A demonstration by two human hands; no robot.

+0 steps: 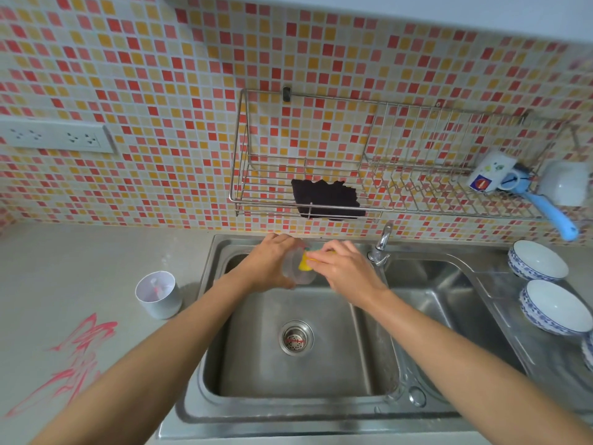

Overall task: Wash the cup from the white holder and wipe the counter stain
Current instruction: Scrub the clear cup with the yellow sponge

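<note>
Over the back of the left sink basin (321, 380), my left hand (268, 263) grips a clear cup (301, 276) tilted on its side. My right hand (345, 268) presses a yellow sponge (304, 263) against the cup's mouth. The white holder (158, 297) stands on the counter left of the sink, with a small pinkish item inside. A red scribbled stain (77, 351) covers the counter at the lower left. A dark cloth (327, 199) lies in the wire wall rack above the sink.
The tap (382, 244) stands between the two basins, just right of my right hand. Two blue-rimmed white bowls (537, 260) (553, 306) sit on the drainboard at right. The wire rack (417, 175) holds a mug (492, 170) and a blue-handled brush (550, 215). A wall socket strip (54, 136) is at left.
</note>
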